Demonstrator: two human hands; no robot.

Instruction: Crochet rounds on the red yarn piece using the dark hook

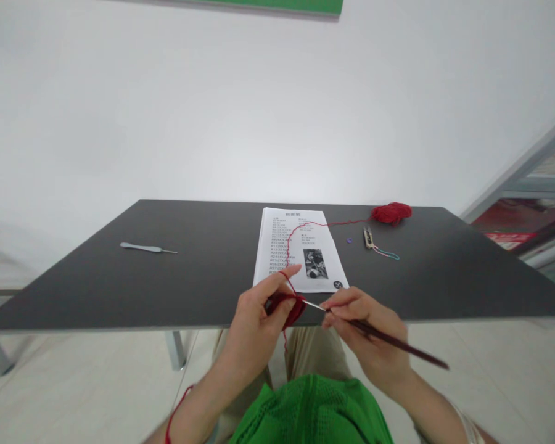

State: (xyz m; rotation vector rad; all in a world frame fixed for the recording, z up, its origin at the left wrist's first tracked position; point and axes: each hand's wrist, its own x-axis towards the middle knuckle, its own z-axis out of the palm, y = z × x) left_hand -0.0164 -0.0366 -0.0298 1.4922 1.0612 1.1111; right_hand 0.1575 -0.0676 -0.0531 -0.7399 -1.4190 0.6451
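Observation:
My left hand pinches a small piece of red crochet work over the table's front edge. Red yarn runs over its raised index finger, and a short tail hangs below. In my right hand is a crochet hook with a dark handle, held like a pen. Its metal tip meets the crochet work; whether it has gone through a stitch is too small to tell. From the left hand the yarn crosses a printed sheet and leads to a red yarn ball at the back right.
On the dark table, a pale-handled hook lies at the left. Thread snips with a looped cord lie right of the sheet, beside a tiny purple piece. A white wall stands behind the table.

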